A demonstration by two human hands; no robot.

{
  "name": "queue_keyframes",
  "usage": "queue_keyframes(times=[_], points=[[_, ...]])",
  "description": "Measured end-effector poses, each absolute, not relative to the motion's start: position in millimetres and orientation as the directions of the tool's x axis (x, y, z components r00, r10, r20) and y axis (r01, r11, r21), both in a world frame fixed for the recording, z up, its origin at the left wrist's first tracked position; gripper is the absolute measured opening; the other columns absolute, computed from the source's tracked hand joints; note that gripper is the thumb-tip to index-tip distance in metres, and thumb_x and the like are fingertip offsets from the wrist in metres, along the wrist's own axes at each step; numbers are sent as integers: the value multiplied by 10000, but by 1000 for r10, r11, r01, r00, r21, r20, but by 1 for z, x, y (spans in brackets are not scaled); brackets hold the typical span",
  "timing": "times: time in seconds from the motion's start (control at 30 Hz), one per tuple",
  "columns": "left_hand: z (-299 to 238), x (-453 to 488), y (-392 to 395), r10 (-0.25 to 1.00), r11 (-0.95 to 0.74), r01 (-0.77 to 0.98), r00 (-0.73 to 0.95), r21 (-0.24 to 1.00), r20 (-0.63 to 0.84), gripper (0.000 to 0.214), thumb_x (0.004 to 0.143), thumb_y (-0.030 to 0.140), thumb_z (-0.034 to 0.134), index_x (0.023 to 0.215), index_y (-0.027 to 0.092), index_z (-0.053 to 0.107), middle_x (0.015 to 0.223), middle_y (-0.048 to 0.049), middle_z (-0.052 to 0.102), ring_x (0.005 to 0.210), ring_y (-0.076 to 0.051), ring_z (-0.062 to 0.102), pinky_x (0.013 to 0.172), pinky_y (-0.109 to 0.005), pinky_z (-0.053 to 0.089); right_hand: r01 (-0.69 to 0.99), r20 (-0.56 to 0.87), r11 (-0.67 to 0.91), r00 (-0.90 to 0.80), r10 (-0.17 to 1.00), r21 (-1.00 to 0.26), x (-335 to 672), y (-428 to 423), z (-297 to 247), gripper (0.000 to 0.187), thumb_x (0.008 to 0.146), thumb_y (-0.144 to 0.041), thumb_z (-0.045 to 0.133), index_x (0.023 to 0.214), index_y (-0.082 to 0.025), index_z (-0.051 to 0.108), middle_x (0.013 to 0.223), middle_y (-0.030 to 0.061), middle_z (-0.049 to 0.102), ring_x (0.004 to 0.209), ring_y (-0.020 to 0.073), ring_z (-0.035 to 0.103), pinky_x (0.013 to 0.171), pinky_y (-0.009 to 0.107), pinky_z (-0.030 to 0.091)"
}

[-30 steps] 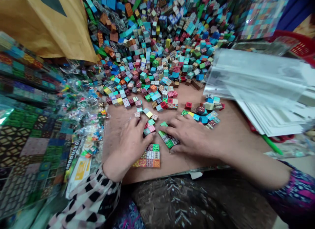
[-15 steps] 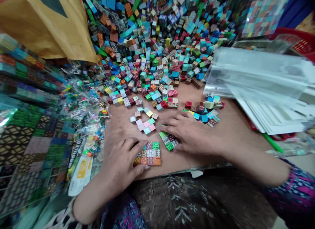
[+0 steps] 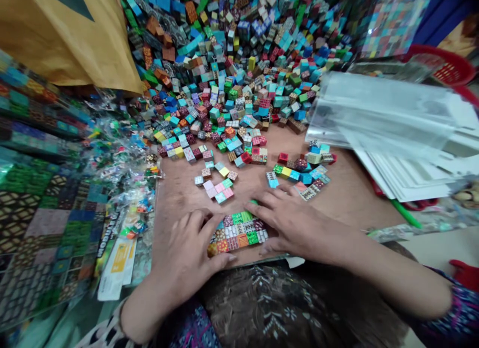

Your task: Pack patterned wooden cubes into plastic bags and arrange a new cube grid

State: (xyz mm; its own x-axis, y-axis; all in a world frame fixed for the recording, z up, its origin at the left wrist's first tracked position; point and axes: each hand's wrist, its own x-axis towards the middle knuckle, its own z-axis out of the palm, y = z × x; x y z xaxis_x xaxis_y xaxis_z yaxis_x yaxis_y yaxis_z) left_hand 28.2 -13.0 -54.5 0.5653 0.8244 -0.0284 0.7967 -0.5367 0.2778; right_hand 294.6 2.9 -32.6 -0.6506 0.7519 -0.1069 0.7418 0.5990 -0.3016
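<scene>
A flat block of small patterned cubes (image 3: 237,233), in green, orange, white and dark red, lies near the front edge of the board. Around its left end are the thumb and fingers of my left hand (image 3: 190,248), covering part of it. My right hand (image 3: 295,221) grips the right end the same way, thumb in front and fingertips behind. Just behind the block sits a small cluster of pink, white and green cubes (image 3: 219,189). Beyond my right hand lies another loose group of blue, yellow and red cubes (image 3: 305,176).
A large heap of cubes (image 3: 239,79) fills the back. Clear plastic sleeves and white cards (image 3: 396,128) lie at right, by a green pen (image 3: 406,213) and a red basket (image 3: 449,71). Small plastic packets (image 3: 119,153) and patterned sheets (image 3: 48,228) crowd the left.
My right hand has brought its green and dark cubes left and down, against the cubes at my left hand. They now form one longer block. My left hand has barely moved.
</scene>
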Motion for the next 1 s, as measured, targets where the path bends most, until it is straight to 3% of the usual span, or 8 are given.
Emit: queue_keyframes(times=[0.13, 0.37, 0.6, 0.77, 1.0], points=[[-54, 33, -17, 776, -629, 752, 623, 196, 97, 679, 869, 651, 569, 1396, 229, 494, 1389, -125, 546, 1197, -342, 487, 901, -474, 420, 757, -31, 579, -615, 788, -303, 313, -1, -30, 775, 789, -436, 791, 1451, -176, 483, 1483, 163, 491, 1330, 356, 453, 1063, 522, 360], [-57, 57, -30, 670, -742, 632, 717, 224, 195, 402, 962, 334, 560, 1356, 257, 546, 1430, -23, 583, 1290, -277, 432, 1068, -454, 281, 747, -53, 590, -632, 773, -307, 308, -6, -32, 549, 866, -248, 672, 1395, -173, 542, 1443, 114, 549, 1328, 333, 456, 1073, 537, 345], [-62, 70, -36, 590, -807, 573, 787, 144, 178, 394, 995, 391, 497, 1356, 249, 564, 1402, 17, 625, 1254, -257, 492, 1080, -440, 255, 718, -36, 606, -654, 755, -342, 303, -4, -29, 421, 926, -129, 485, 1330, -165, 600, 1365, 133, 595, 1262, 306, 493, 1085, 505, 289], [-67, 73, -34, 582, -813, 570, 786, 120, 210, 391, 996, 400, 496, 1342, 235, 572, 1361, 17, 654, 1214, -255, 532, 1057, -442, 299, 857, -150, 452, -495, 856, -246, 283, 8, -23, 300, 1002, -247, 436, 1115, -168, 702, 1051, 119, 708, 1025, 317, 585, 877, 449, 364], [-67, 73, -34, 571, -821, 560, 793, 114, 214, 392, 1000, 396, 486, 1339, 221, 576, 1329, -1, 674, 1211, -258, 564, 1088, -447, 332, 902, -232, 404, -430, 873, -151, 253, 31, -27, 317, 994, -279, 443, 901, -162, 723, 895, 126, 755, 894, 290, 647, 732, 384, 338]])
